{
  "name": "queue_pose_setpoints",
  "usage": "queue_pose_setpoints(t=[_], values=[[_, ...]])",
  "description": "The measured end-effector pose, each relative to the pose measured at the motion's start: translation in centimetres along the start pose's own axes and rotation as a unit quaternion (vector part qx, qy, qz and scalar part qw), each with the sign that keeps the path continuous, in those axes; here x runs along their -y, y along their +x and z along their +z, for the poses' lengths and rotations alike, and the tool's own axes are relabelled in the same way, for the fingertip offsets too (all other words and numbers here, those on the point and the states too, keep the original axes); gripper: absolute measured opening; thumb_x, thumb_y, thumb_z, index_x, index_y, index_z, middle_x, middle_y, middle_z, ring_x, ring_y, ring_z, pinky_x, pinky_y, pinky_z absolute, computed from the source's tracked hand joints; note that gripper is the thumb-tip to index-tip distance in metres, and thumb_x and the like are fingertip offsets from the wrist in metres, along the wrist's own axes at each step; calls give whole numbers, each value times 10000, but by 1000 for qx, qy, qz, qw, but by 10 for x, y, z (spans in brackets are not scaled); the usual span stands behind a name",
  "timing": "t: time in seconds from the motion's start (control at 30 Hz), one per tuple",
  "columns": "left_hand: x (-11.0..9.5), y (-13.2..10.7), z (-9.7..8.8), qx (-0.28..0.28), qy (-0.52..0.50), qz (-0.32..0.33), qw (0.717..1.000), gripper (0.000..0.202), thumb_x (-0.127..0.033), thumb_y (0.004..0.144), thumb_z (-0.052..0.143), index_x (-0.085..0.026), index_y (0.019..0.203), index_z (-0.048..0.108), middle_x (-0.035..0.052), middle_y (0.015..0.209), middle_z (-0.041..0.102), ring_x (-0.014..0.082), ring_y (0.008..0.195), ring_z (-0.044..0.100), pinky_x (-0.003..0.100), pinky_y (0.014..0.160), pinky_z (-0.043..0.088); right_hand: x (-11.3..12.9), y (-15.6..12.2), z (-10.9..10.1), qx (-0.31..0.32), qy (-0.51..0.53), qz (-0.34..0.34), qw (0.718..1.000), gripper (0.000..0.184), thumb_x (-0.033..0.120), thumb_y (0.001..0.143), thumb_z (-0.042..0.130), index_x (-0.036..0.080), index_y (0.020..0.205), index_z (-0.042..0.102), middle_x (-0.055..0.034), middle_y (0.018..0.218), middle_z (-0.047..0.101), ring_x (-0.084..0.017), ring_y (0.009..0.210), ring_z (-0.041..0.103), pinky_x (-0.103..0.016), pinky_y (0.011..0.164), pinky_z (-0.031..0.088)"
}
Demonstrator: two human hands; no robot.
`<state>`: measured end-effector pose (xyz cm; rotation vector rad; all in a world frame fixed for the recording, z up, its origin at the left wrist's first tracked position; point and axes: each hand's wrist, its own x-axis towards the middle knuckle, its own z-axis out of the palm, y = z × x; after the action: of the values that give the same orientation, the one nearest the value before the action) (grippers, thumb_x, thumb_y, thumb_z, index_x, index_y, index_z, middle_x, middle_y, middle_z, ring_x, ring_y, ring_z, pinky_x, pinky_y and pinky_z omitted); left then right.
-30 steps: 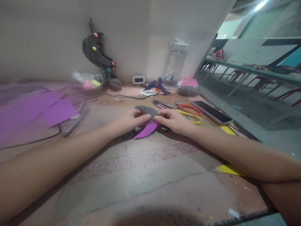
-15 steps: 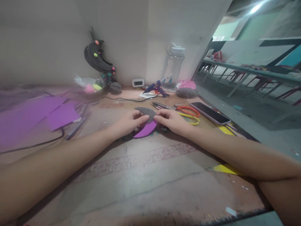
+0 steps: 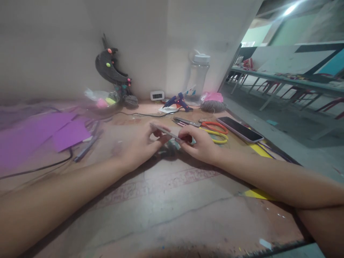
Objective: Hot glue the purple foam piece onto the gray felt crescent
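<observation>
Between my two hands is a thin crescent cutout [image 3: 164,129], now seen nearly edge-on, so its purple face is hidden. Its visible edge looks grey, as if wrapped in yarn. My left hand [image 3: 145,143] pinches its left part between thumb and fingers. With bent fingers, my right hand [image 3: 200,141] grips the right end. Just behind the right hand lie scissors with orange handles [image 3: 215,126] and another pair with yellow handles [image 3: 219,138]. Under the hands, some dark and greenish things on the table are blurred.
Purple sheets [image 3: 71,132] and a pen-like stick [image 3: 86,148] lie at left. Along the back are a decorated dark crescent [image 3: 107,66], a small clock [image 3: 157,95], a blue glue gun [image 3: 177,102], a bottle [image 3: 199,77] and grey yarn [image 3: 213,106]. A phone [image 3: 240,129] lies at right.
The crescent has been tilted from showing its grey and purple face to nearly edge-on. My left hand has turned with it; both hands stay in about the same place.
</observation>
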<state>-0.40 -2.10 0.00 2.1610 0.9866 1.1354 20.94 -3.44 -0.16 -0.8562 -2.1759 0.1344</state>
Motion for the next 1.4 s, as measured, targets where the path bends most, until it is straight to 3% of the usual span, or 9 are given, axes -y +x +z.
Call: queue_pose_setpoints(t=[0.13,0.3,0.47,0.57,0.67,0.83,0.97,1.13,1.4], values=[[0,1,-1,13,23,-23,999,229,-407,865,565,-182,895,590,19,831,601,172,788,569,298,717,471,1,-1,-1,-8,-87,-59,994,81,125,737,557,195,777,547,6,689,587,-118,582,477,-237,581,359],[-6,3,0,94,3,-2,996,325,-429,798,645,-191,1019,633,44,997,663,204,908,603,312,783,490,-2,0,1,-2,-159,-34,987,58,149,753,573,191,792,561,3,678,603,-130,604,510,-241,575,336],[-1,5,3,77,-84,-70,991,324,-432,889,502,-176,1015,654,55,990,707,219,959,638,321,821,499,1,1,2,33,-181,-60,981,80,245,862,562,185,886,608,-10,691,610,-154,652,538,-268,613,351],[6,9,3,25,-89,-99,991,281,-408,881,521,-162,866,657,37,869,699,196,869,644,295,779,499,6,0,-1,41,-124,-56,990,266,405,883,583,180,1026,581,-32,808,612,-153,684,531,-280,636,381],[11,13,2,-11,-76,-106,991,289,-421,871,537,-157,828,646,33,809,679,181,793,628,278,708,494,8,-1,-3,-37,-4,21,999,242,398,897,562,204,1030,502,-19,846,553,-125,634,474,-269,597,394],[8,11,2,-9,-95,-94,991,285,-402,889,518,-159,914,664,54,897,700,193,856,637,291,747,508,-5,7,0,-164,171,167,957,236,389,869,603,227,928,441,18,778,485,-118,647,474,-260,596,404],[0,7,4,30,-113,-65,991,308,-388,901,503,-168,1044,664,63,1021,709,212,982,633,318,847,506,-14,12,1,-85,269,229,932,298,468,840,611,191,932,551,24,713,536,-105,589,477,-251,559,395],[-5,4,2,67,-89,-60,992,356,-427,887,525,-186,1107,668,71,1082,709,222,989,642,323,846,516,-6,9,-1,-13,271,283,920,304,438,785,680,150,880,655,9,686,605,-98,571,498,-245,557,401],[-6,3,0,97,-28,-74,992,337,-457,877,527,-181,970,695,43,944,740,205,863,663,294,750,522,5,5,2,10,343,312,886,282,439,786,686,178,868,618,57,582,534,-80,484,461,-215,471,380]])
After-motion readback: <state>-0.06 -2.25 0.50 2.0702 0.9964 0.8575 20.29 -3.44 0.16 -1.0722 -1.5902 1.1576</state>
